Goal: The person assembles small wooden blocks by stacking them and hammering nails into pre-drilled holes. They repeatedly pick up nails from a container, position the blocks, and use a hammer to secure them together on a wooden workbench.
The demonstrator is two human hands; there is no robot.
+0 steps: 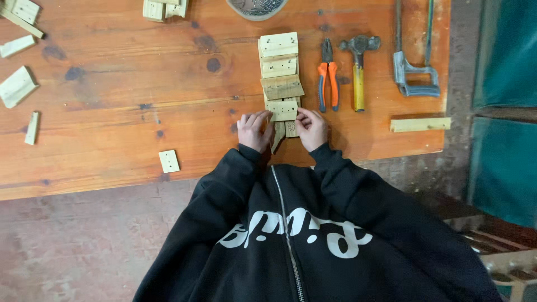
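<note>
Hands, left point(254, 130) and right point(311, 128), pinch the near block point(282, 110) of a slat stack point(279, 67) running up-frame, mid-table point(112, 100).

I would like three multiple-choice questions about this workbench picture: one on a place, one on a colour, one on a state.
1. Where does the hammer lie?
A. right of the pliers
B. on the floor
C. in a hand

2. What colour are the pliers' handles?
A. blue
B. orange
C. green

3. What are both hands doing?
A. hanging free
B. gripping the saw
C. touching the small drilled wood block

Answers: 1 A, it rests beside the pliers; 2 B, orange grips; 3 C, left hand and right hand flank the block.
</note>
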